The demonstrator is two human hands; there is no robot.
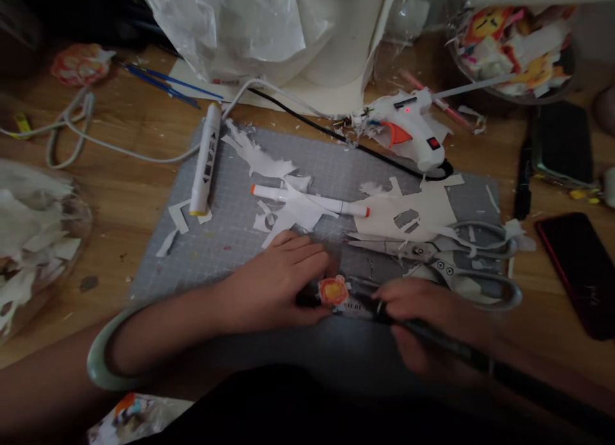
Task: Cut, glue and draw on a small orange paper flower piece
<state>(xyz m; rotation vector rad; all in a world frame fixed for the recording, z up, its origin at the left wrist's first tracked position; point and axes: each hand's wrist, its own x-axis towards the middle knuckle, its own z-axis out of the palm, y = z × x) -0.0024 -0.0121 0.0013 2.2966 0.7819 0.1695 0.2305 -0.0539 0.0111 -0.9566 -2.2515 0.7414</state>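
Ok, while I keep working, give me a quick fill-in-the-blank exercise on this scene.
Between the left hand and the right hand lies a small cutout coloured mostly ____.
The trigger belongs to a white glue ____.
A pale bangle circles the ____ wrist.
The gridded mat is coloured ____.
Missing words: orange; gun; left; grey.

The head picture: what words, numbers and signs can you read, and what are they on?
"10 11", seemingly upside down, on the clear ruler-like strip.
Black triangle signs on the white marker with yellow ends; its writing is too blurred.
Red print on the plastic bag: too blurred.
Label on the glue gun: too small.
Marks on the phone: unreadable.
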